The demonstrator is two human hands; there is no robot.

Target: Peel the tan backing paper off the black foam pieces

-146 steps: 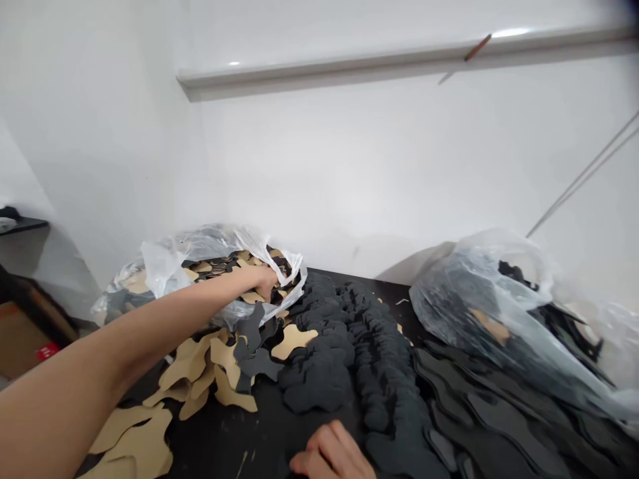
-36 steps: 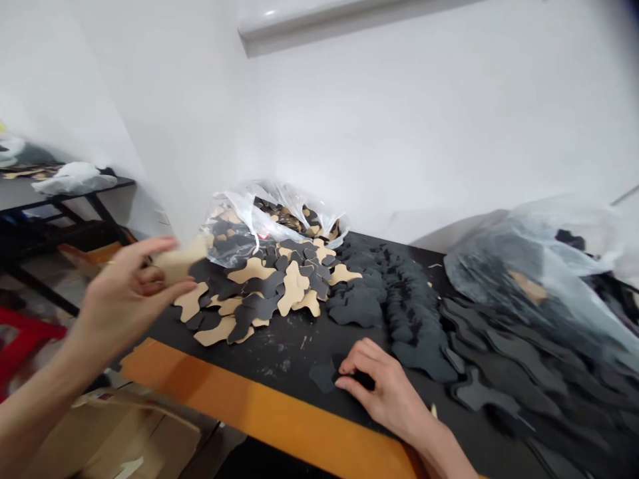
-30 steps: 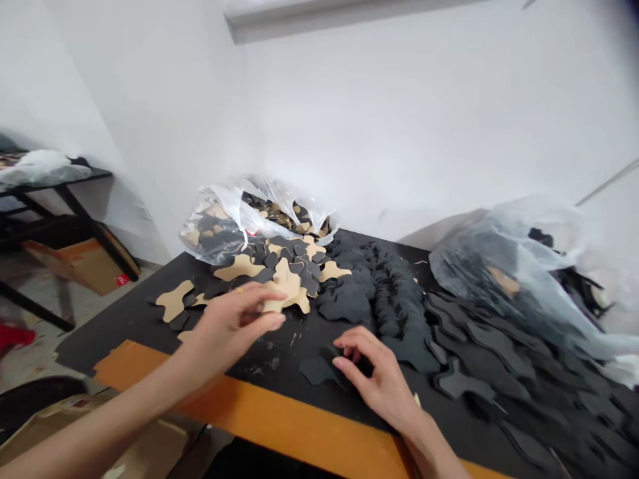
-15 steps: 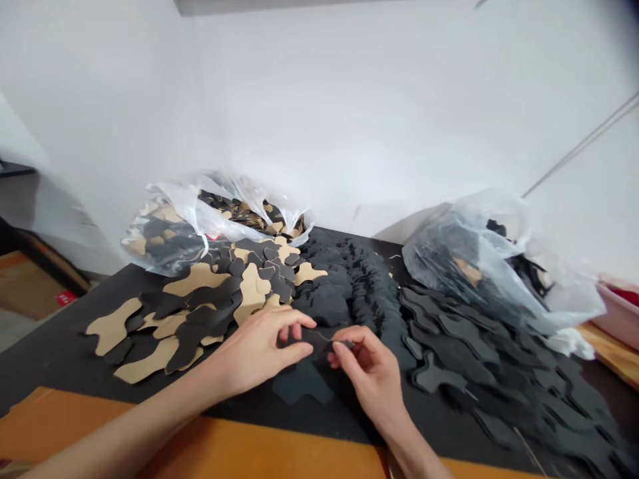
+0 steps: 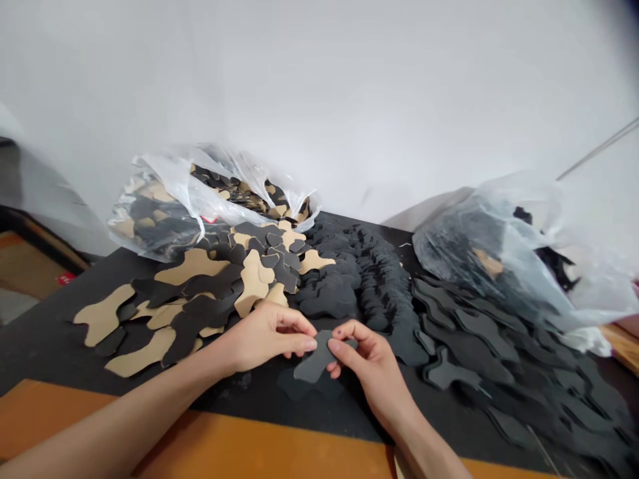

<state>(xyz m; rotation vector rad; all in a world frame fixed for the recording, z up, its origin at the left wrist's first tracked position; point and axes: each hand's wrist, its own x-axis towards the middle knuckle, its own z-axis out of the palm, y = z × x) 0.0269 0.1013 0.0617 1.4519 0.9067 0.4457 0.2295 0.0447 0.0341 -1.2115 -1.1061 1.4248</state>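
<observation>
A small dark grey, curvy-edged flat piece is pinched between both hands just above the black table. My left hand grips its upper left edge with thumb and fingers. On the right side, my right hand pinches it between thumb and forefinger. Beneath it another dark piece lies flat on the table, partly covered. Just beyond the hands, overlapping dark pieces form a row, with a second row beside it.
Loose tan and black pieces spread on the left, before an open clear plastic bag of similar ones. Stacked dark pieces cover the right, near another plastic bag. Orange board lies along the front edge; a white wall stands behind.
The piece between my hands has turned from nearly edge-on to showing its flat face. My left fingers have closed onto its edge. The view has shifted slightly.
</observation>
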